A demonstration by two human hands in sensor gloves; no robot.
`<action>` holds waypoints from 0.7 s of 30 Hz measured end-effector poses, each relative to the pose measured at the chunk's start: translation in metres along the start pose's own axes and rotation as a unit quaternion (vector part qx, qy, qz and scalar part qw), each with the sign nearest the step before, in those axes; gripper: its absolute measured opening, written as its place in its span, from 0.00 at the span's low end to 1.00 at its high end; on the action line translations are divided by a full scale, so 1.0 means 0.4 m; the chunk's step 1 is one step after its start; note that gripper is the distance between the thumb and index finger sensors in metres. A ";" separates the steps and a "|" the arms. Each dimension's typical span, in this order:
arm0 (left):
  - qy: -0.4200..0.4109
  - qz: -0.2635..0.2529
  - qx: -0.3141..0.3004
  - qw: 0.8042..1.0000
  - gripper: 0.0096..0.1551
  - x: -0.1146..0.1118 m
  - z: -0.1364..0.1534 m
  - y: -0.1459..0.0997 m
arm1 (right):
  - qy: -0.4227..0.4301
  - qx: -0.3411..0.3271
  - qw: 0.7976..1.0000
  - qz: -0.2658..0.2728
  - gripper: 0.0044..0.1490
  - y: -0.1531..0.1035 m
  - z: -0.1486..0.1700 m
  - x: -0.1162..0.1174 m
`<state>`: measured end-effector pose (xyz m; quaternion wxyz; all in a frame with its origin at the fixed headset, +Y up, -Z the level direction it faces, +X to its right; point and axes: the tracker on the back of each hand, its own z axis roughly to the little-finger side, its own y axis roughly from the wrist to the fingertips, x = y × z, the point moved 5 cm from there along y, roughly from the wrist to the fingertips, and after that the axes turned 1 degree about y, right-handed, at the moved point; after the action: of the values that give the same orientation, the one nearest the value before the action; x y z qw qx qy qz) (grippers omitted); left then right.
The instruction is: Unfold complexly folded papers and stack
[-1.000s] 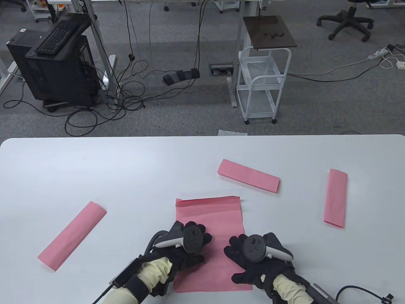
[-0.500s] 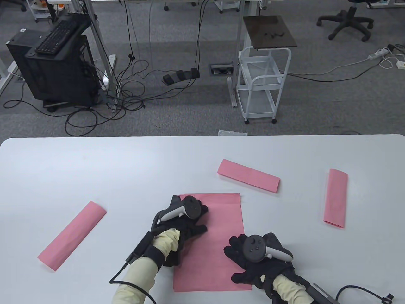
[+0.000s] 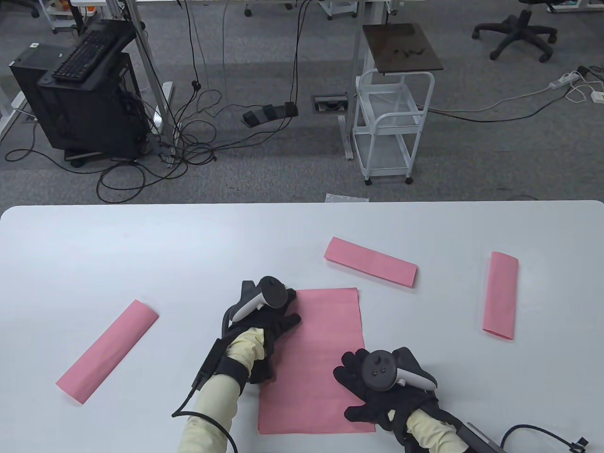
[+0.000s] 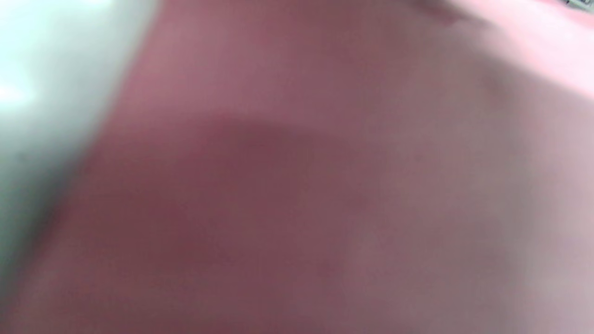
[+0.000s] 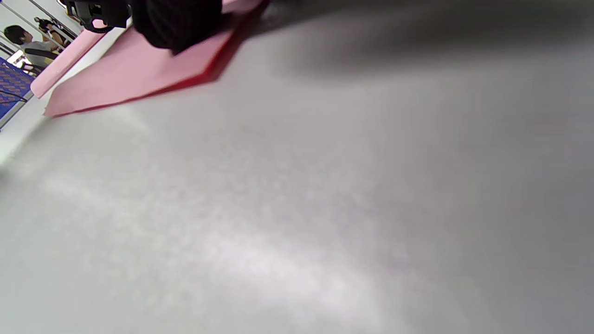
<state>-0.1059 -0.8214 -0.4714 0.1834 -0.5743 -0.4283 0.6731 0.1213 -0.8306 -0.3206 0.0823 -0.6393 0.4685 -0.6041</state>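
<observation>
A grey carpeted office floor is lying beyond the white table (image 3: 141, 245), with a black computer tower (image 3: 80, 104) carrying a keyboard on the left, loose cables trailing across the carpet, a white wire trolley (image 3: 391, 127) in the middle and a black office chair (image 3: 519, 28) at the far right.

On the table, the unfolded pink sheet (image 3: 325, 344) is lying flat near the front edge, between the two gloved hands. The left hand (image 3: 264, 321) is pressing on the sheet's far left corner, fingers spread flat over the paper and the table beside it. The right hand (image 3: 382, 387) is resting palm down on the sheet's near right edge with its fingers spread, partly on paper and partly on bare table.

Three papers are lying folded as long strips: one folded strip at the left (image 3: 107, 351), well apart from the sheet and angled; one folded strip behind the sheet (image 3: 371, 262), just beyond its far right corner; one folded strip at the right (image 3: 501, 295), almost upright in the table view.

The left wrist view is showing only blurred pink. In the right wrist view a dark gloved fingertip (image 5: 178, 23) is resting on the pink sheet's edge above the grey tabletop
</observation>
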 end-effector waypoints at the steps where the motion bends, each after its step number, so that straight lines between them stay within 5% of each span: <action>1: -0.012 0.000 -0.004 1.000 0.40 0.002 -0.003 -0.006 | 0.009 -0.009 1.000 0.011 0.46 -0.001 -0.004 -0.006; 10: -0.003 -0.056 -0.069 0.996 0.41 0.023 -0.024 -0.134 | 0.051 -0.014 0.993 0.101 0.45 -0.051 0.015 -0.111; 17: -0.008 -0.080 -0.093 0.992 0.41 -0.031 -0.014 -0.289 | 0.075 0.096 0.974 0.189 0.46 -0.120 0.205 -0.281; 21: -0.016 -0.099 -0.101 0.990 0.41 -0.072 -0.014 -0.372 | 0.106 0.201 0.947 0.226 0.46 -0.168 0.363 -0.370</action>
<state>-0.1293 -0.7564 -0.3364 0.1838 -0.5340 -0.5514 0.6140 0.3035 -0.7573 -0.4155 0.2937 -0.4189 0.4755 -0.7157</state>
